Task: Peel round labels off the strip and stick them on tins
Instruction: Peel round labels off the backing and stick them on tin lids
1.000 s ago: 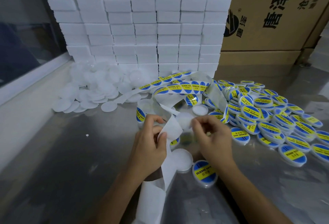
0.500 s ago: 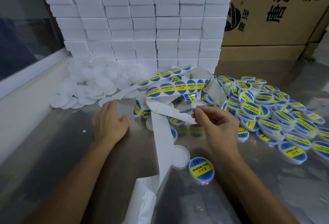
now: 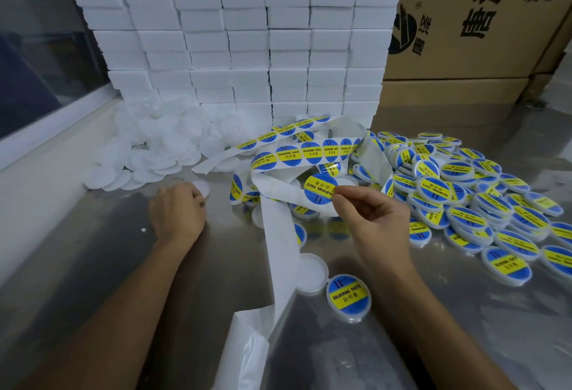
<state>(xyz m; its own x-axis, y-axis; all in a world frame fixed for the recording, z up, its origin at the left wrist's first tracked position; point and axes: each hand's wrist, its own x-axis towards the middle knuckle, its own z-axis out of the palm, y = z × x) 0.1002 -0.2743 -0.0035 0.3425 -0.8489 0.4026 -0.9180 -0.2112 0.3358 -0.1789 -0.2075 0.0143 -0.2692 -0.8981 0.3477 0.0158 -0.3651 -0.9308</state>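
Observation:
My right hand (image 3: 371,219) pinches a round blue and yellow label (image 3: 320,188) by its edge, peeled free and held above the white backing strip (image 3: 278,234). The strip loops across the metal table, with more labels (image 3: 312,151) still on its far part. My left hand (image 3: 178,207) reaches left and its fingers curl on a plain white tin (image 3: 201,188) at the edge of the unlabelled pile (image 3: 154,148). Another bare white tin (image 3: 311,272) lies by the strip, next to a labelled tin (image 3: 348,296).
A heap of labelled tins (image 3: 464,197) covers the table's right side. A wall of white boxes (image 3: 241,33) stands at the back, with brown cartons (image 3: 479,18) to its right. A window ledge (image 3: 46,157) runs along the left. Used backing strip hangs over the near edge (image 3: 247,343).
My left hand let go of the strip and reached left to a white tin. My right hand peeled a label off and now holds it up face-on.

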